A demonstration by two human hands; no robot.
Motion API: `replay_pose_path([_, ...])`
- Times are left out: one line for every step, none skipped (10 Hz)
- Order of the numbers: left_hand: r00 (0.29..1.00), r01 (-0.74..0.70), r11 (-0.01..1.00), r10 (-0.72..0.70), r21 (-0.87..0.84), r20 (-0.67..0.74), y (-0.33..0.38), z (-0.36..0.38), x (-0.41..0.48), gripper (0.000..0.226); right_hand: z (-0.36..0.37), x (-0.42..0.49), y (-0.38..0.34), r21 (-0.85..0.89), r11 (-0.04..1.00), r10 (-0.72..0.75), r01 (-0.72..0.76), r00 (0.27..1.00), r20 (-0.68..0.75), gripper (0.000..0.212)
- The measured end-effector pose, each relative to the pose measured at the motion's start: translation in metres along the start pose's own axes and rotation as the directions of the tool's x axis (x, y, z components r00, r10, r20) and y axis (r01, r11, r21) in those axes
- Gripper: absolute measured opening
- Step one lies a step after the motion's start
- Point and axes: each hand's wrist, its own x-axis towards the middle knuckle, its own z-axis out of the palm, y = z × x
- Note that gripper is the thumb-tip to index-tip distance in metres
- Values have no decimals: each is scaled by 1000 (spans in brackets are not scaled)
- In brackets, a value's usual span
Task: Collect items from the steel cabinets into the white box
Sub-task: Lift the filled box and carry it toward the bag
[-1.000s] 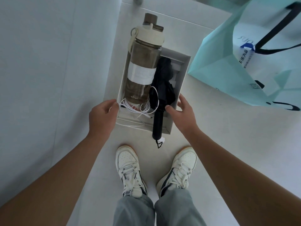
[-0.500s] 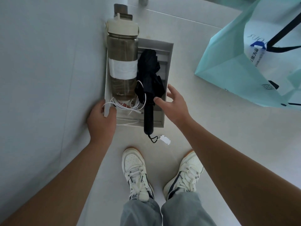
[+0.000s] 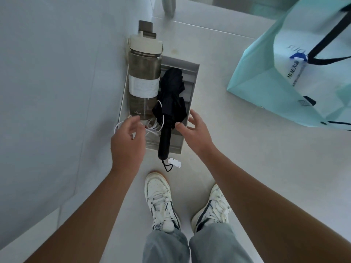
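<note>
The white box (image 3: 190,88) lies on the floor against the pale panel on the left. Inside it are a large brown bottle (image 3: 144,76) with a cream lid, a folded black umbrella (image 3: 171,97) whose handle sticks out over the near edge, and a tangle of white cable (image 3: 152,130). My left hand (image 3: 127,141) hovers over the box's near left corner with loosely curled fingers and covers part of the cable. My right hand (image 3: 195,133) is spread beside the box's right wall, with its thumb close to the umbrella handle.
A pale grey panel (image 3: 57,92) rises along the left. A teal paper bag (image 3: 281,82) with black handles stands on the floor to the right. My two white sneakers (image 3: 157,194) stand just behind the box. A white tag (image 3: 174,162) hangs from the umbrella strap.
The box has shifted left until it lies against the panel. Both hands have loosened from its near corners, and the left hand has lifted above it.
</note>
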Motion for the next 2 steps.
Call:
replay_pose_path([999,-14,999,13,33,42,8,-1,-9,30,-1,-16,-4,-18,1000,-23,23,1000,-4,66])
replay_pose_path([995,-11,998,5,66,96,25,-12,-17,32,-9,-37,-13,-97,994,-56,55,998,-12,54])
